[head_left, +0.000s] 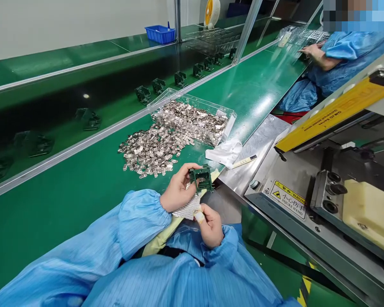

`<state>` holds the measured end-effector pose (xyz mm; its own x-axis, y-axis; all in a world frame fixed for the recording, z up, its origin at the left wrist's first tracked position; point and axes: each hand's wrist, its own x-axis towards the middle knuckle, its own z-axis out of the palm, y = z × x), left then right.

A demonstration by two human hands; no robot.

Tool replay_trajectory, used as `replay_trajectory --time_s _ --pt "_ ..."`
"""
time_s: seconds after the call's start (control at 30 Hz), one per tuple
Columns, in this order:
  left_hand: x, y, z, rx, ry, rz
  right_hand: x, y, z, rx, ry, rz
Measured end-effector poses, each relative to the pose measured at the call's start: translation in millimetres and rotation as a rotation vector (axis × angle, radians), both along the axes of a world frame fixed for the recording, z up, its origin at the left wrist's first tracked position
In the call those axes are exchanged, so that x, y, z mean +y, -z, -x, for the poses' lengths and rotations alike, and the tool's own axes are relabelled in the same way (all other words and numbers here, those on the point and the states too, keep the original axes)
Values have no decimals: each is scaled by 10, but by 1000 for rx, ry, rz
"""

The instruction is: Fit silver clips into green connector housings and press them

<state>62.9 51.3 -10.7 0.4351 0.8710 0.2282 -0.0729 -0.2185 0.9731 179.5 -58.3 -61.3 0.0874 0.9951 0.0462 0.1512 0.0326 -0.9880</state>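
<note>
My left hand grips a dark green plastic frame with a square opening, near the table's edge. Below it lies a sheet of small silvery metal pieces in rows, partly covered by my left hand. My right hand is closed at the sheet's lower right corner, a whitish wrap around one finger; whether it pinches a piece is too small to tell. A heap of loose metal pieces lies on the green table beyond, beside a clear plastic tray full of similar pieces.
A white cloth and a marker lie right of the hands. A machine with a yellow bar stands at the right. Green frames line the dark conveyor. Another person's hand is at the far table end.
</note>
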Motion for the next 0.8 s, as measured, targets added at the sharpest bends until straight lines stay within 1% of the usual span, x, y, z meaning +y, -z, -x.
replay_trajectory --time_s 0.1,0.2,0.27,0.33,0.4,0.47,0.57,0.63,0.7,0.8 --pt "-2 -14 -12 -50 25 17 -23 48 -60 -101 -43 -1" --pt "12 -27 -31 -78 43 27 -48 61 -142 -195 -105 56" --pt "28 -37 -40 -95 41 35 -56 35 -198 -254 -137 109" --pt "31 -56 -28 -116 -1 53 -58 -25 -252 -303 -149 157" --pt "-4 -84 26 -143 -76 77 -62 -122 -305 -341 -143 194" --pt "-89 -113 132 -154 -135 110 -74 -257 -359 -361 -115 237" --pt "-286 -128 335 -148 -147 211 -94 -506 -425 -269 -50 266" --pt "-411 -119 440 -156 -124 317 -87 -672 -440 -175 -23 220" --pt "-492 -109 491 -170 -113 374 -54 -804 -422 -128 -34 152" --pt "-528 -104 498 -185 -131 337 33 -907 -328 -129 -85 75"
